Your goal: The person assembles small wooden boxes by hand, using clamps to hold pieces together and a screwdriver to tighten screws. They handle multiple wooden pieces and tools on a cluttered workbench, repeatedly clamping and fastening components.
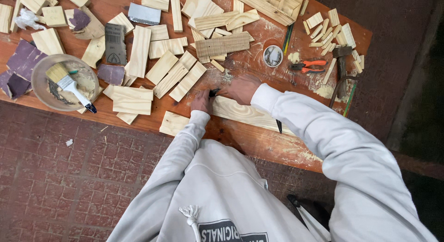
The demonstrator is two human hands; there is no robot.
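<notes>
Our left hand presses flat on the pine plank; our right hand pinches a small dark tool, which we should keep steady

Both hands pinch small dark tool on plank.

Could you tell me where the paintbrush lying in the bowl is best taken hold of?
Take the paintbrush by its white handle, coming from the bowl's near right side. The dark handle tip juts over the rim there, free of the bristles and debris inside.
</notes>
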